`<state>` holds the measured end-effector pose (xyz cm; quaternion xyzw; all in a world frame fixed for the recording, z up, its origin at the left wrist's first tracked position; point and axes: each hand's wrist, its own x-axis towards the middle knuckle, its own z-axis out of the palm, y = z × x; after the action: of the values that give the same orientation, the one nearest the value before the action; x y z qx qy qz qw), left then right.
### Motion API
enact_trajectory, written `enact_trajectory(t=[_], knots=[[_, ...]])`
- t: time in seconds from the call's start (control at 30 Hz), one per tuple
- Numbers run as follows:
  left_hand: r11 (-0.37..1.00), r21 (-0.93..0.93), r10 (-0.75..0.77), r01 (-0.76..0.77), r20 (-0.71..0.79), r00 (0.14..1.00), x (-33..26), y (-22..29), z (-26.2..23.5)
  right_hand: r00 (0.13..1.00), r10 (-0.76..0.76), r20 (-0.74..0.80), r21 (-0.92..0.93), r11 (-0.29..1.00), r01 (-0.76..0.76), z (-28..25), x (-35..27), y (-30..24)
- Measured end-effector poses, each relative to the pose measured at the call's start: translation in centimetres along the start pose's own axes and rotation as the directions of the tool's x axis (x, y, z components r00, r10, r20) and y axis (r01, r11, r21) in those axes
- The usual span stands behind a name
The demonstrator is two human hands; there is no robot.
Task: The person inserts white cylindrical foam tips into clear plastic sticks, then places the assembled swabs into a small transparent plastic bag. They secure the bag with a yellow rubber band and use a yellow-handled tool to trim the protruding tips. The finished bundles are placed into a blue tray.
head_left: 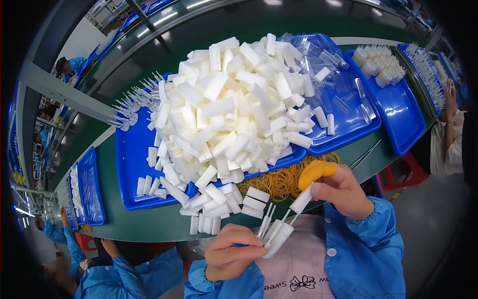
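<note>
Low in front of my chest, my left hand (232, 252) is closed on a white pronged piece (267, 219) with several thin upright rods. White foam blocks (282, 238) sit around some of its rods; its base is mostly hidden by my fingers. My right hand (343, 192), with a yellow finger cot (316, 172) on one finger, pinches another white foam block (301, 200) by its upper end. The lower end of that block meets the tips of two rods. Just beyond my hands, loose foam blocks (254, 201) lie at the table edge.
A big heap of white foam blocks (219, 107) covers a blue tray (130, 187). Several pronged pieces (130, 107) stand at its left. Rubber bands (281, 182) and tweezers (366, 154) lie nearby. Another blue tray (343, 137) holds clear tubes (341, 104). Co-workers sit on both sides.
</note>
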<state>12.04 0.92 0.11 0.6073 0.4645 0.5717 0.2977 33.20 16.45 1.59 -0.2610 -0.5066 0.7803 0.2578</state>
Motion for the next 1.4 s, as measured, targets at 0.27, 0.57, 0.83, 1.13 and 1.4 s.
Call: enact_trajectory(t=[0.27,0.57,0.83,1.13,1.4], knots=[[0.999,0.032,0.001,-0.003,0.050,0.999,0.1,0.0,0.3,0.998,0.052,-0.046,0.089,0.995,-0.048,-0.4,0.1,1.1],[0.999,0.042,0.019,-0.024,0.127,0.992,0.6,-0.1,0.1,0.997,0.063,0.054,0.067,0.996,-0.067,-0.1,0.4,1.5],[0.984,0.176,-0.004,0.003,0.001,1.000,0.0,0.8,0.8,0.975,-0.029,0.218,-0.157,0.986,0.064,2.1,0.2,2.3],[0.967,-0.006,-0.242,0.256,-0.346,0.907,-2.3,0.1,-1.2,0.943,-0.298,0.147,-0.480,0.812,0.331,3.8,2.5,1.4],[0.944,-0.321,-0.271,0.078,-0.617,0.739,-2.1,-0.7,-2.8,0.875,-0.210,0.436,-0.896,-0.015,0.443,6.2,4.3,5.3]])
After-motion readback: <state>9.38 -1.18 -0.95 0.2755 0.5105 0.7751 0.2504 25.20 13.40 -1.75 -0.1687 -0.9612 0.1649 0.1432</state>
